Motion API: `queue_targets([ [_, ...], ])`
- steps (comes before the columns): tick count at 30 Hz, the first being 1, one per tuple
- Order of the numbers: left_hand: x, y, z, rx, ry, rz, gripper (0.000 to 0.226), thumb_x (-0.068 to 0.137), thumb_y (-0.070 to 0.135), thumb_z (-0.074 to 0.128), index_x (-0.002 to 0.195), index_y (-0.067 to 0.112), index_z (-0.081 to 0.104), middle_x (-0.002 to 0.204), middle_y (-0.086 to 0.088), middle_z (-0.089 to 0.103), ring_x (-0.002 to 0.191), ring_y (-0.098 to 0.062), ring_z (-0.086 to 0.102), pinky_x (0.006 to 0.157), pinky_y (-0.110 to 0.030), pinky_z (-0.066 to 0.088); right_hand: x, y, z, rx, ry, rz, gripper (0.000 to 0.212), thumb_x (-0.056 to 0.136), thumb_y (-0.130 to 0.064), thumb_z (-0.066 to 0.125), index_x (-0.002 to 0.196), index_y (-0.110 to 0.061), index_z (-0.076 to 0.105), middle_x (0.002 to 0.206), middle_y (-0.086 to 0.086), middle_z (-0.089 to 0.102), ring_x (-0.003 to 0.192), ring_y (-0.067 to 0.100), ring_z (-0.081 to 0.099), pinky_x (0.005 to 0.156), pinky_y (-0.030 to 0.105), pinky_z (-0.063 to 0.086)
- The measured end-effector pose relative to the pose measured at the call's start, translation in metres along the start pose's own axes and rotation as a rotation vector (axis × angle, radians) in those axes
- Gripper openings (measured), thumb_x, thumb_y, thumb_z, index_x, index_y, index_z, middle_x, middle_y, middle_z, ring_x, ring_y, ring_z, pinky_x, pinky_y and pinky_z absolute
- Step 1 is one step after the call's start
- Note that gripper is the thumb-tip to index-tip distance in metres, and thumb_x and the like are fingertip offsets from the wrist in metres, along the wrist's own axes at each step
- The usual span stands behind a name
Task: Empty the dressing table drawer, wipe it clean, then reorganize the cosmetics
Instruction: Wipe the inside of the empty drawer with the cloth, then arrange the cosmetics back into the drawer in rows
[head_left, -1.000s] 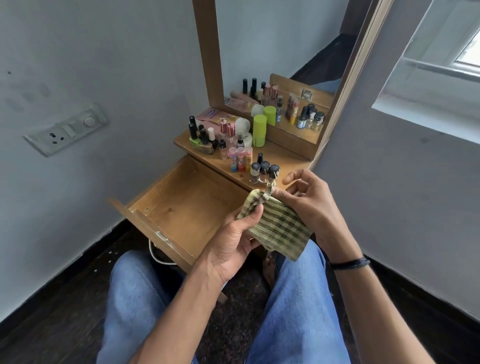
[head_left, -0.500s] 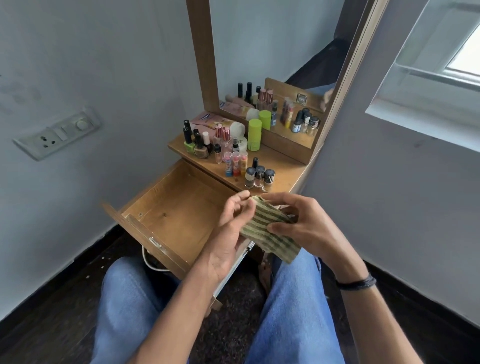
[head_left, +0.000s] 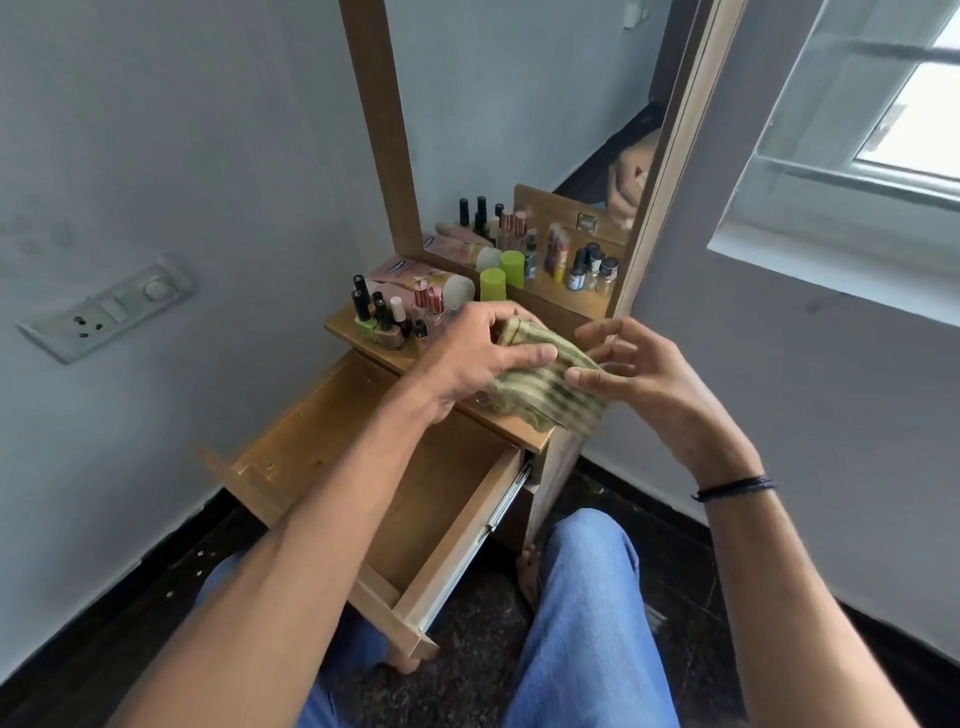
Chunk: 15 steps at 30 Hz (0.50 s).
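A green striped cloth (head_left: 545, 387) is bunched between both hands above the front edge of the dressing table top (head_left: 511, 423). My left hand (head_left: 483, 348) grips its upper part, fingers curled over it. My right hand (head_left: 631, 371) pinches the cloth's right side with thumb and fingertips. Below, the wooden drawer (head_left: 431, 499) is pulled out and its inside looks bare; my left forearm crosses over it. Nail polish bottles (head_left: 379, 317), a pink tube (head_left: 410, 275) and a green cylinder (head_left: 492, 285) stand at the back of the top; the hands hide others.
A tall mirror (head_left: 519, 130) in a wooden frame rises behind the cosmetics. A wall socket panel (head_left: 109, 306) is on the left wall, a window (head_left: 883, 130) on the right. My knees in blue jeans (head_left: 587, 613) are right under the drawer on a dark floor.
Both hands have lifted the cloth up and away from me, from over the drawer to above the table top's front edge. The left hand moved from under the cloth to on top of it.
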<state>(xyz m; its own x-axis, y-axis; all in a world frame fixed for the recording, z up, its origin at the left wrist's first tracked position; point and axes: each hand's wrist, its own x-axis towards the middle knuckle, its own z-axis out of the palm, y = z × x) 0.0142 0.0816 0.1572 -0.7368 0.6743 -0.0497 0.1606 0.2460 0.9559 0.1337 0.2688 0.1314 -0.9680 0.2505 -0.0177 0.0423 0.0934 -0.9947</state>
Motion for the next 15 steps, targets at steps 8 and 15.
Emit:
queue_targets([
  [8, 0.060, 0.007, -0.011, 0.200, 0.056, -0.022, 0.047, 0.067, 0.050, 0.087, 0.106, 0.030, 0.068, 0.117, 0.000, 0.070, 0.108, -0.022, 0.065, 0.089, -0.042, 0.054, 0.023, 0.021, 0.006, 0.344, 0.246, -0.005, 0.033, 0.090, 0.003, 0.070, 0.120, -0.008, 0.061, 0.101, 0.005, 0.072, 0.091, 0.021, 0.073, 0.072, 0.036, 0.061],
  [15, 0.110, 0.003, -0.002, 0.528, -0.008, -0.061, 0.047, 0.083, 0.039, 0.080, 0.120, 0.022, 0.055, 0.132, -0.001, 0.058, 0.119, -0.020, 0.056, 0.100, -0.038, 0.047, 0.054, 0.048, 0.014, 0.069, 0.598, 0.007, 0.020, 0.092, -0.019, 0.070, 0.104, -0.029, 0.057, 0.108, 0.009, 0.064, 0.086, 0.027, 0.073, 0.063, 0.049, 0.063],
])
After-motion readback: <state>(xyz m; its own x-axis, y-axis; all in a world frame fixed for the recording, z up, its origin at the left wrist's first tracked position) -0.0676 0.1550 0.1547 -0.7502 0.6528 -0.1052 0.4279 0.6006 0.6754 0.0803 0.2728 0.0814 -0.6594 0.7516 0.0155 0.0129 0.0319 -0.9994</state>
